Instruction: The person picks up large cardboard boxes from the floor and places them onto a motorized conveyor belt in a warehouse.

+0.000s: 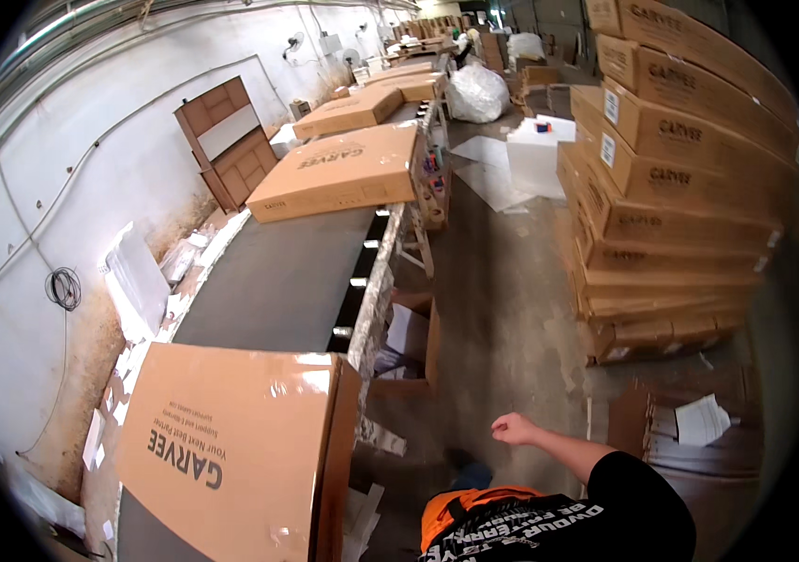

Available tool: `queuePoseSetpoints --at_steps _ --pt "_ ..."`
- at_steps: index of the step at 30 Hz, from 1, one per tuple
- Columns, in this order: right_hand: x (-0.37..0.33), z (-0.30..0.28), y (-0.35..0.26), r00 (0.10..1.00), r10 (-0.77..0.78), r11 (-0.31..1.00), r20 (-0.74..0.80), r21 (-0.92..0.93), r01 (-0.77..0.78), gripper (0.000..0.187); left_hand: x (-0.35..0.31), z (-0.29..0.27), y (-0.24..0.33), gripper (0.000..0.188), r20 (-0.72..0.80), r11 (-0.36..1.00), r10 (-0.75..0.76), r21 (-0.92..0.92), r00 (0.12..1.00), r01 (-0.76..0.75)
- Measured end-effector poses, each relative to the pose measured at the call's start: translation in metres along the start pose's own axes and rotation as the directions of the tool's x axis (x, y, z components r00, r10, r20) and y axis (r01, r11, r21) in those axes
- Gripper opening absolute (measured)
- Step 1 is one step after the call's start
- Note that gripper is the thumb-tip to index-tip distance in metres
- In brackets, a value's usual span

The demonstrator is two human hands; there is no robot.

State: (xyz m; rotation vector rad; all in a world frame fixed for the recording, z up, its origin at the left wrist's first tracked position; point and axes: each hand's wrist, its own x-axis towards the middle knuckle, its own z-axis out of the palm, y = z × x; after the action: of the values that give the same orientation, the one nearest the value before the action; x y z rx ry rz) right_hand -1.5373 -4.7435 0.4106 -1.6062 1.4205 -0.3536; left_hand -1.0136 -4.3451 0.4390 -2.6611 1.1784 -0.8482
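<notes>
My right hand (515, 429) hangs over the concrete floor with its fingers curled shut and nothing in it; the bare forearm leads back to a black sleeve at the lower right. My left hand is out of view. To the left of the hand, a large flat cardboard box (231, 440), taped with clear tape, lies on the near end of a dark conveyor belt (277, 281). Apart from the hand, further up the belt, lie a second box (338, 173) and a third box (348, 110).
A tall stack of long cardboard boxes (671, 187) stands at the right. A small open carton (413, 342) sits on the floor beside the conveyor. Further off are a white foam block (538, 150), a full plastic bag (476, 92) and a wooden shelf unit (226, 140) against the wall.
</notes>
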Motion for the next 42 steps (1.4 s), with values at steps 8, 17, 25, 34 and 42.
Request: queuePoseSetpoints --at_steps 8,17,25,34,42 --pt "0.151 -0.047 -0.196 0.886 -0.461 0.888 -0.054 -0.035 0.459 0.027 0.025 -0.12 0.041 0.051 0.332 0.842 -0.489 -0.061 0.807 0.536" --pt "0.307 0.023 -0.344 0.713 -0.583 0.812 0.389 0.319 0.49 0.067 0.108 -0.172 0.056 0.077 0.531 0.078 -0.846 0.043 0.043 0.996" --pt "0.363 0.145 -0.412 0.39 -0.528 0.847 0.755 0.432 0.311 0.083 0.089 -0.161 0.059 0.083 0.383 0.063 -0.923 0.21 -0.023 0.976" --pt "0.285 0.218 -0.473 0.23 -0.56 0.795 0.796 0.595 -0.121 0.067 0.081 -0.157 0.05 0.08 0.351 0.053 -0.936 0.111 0.01 0.992" --pt "0.233 0.224 -0.479 0.326 -0.542 0.771 0.775 0.612 -0.173 0.069 0.065 -0.153 0.01 0.078 0.332 0.112 -0.94 0.065 0.084 0.992"
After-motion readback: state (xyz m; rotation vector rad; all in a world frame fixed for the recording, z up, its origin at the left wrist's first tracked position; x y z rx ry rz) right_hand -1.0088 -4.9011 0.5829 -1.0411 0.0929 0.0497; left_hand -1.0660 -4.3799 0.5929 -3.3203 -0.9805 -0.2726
